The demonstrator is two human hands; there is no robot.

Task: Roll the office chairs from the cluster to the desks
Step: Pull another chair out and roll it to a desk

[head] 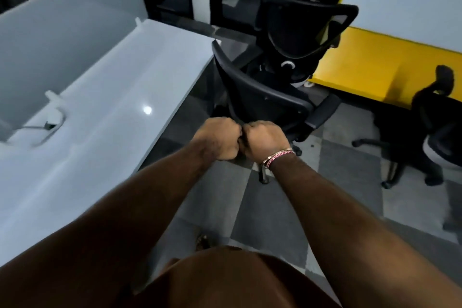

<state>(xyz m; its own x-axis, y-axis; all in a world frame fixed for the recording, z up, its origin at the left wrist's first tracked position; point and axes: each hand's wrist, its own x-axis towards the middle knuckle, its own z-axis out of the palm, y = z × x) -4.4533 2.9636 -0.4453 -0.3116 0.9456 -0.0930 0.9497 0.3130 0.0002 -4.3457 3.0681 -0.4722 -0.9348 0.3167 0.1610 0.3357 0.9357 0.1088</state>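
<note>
your left hand [220, 139] and right hand [263, 141] clench side by side on the black office chair [260, 97], fingers curled over its backrest top, steering it along the white desk [105, 97] on your left, likely toward its seat.

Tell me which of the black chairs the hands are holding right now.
The nearest chair, beside the white desk: both hands, left and right, grip its backrest. The others stand untouched by the yellow desk.
</note>
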